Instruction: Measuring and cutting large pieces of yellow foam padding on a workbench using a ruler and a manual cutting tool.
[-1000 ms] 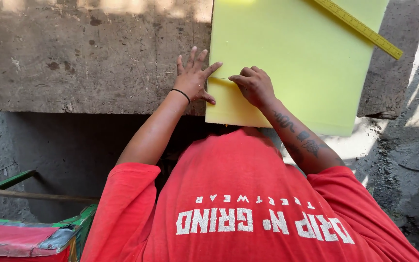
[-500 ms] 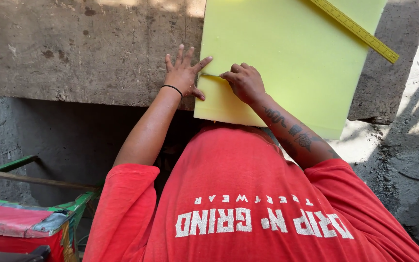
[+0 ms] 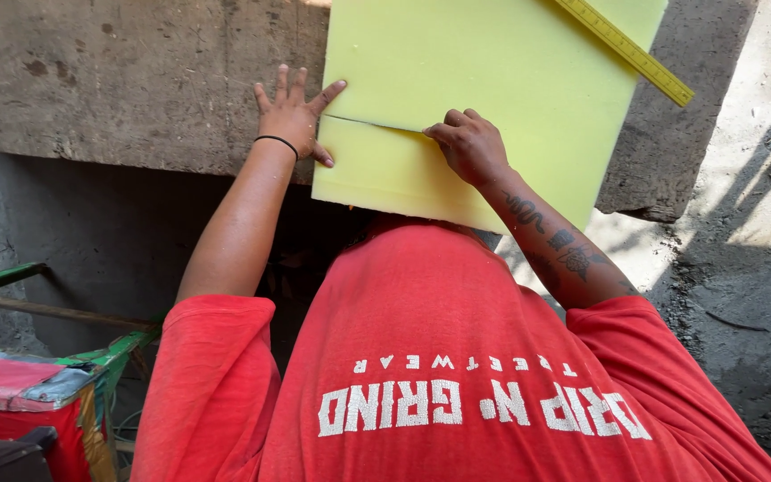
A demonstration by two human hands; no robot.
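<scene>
I see the yellow foam sheet (image 3: 493, 89) lying flat on the rough concrete worktop (image 3: 118, 80), its near edge hanging out past the front lip of the slab toward my chest. A slit runs across the sheet from its left edge, so a narrower strip at the near side is parted from the rest up to where my right hand (image 3: 473, 147) sits. That right hand is curled, fingers bent down onto the foam right at the end of the slit; I cannot tell whether it holds a blade or anything else, since the knuckles hide what is under them. My left hand (image 3: 294, 114) is open, fingers spread, palm flat on the concrete at the sheet's left edge, with the thumb reaching onto the foam just above the slit. It grips nothing. A black band circles that wrist. A yellow ruler (image 3: 628, 50) lies slanted across the far right corner of the sheet, well apart from both hands. Down at the lower left stands a red and green frame (image 3: 37, 384) below the slab.
</scene>
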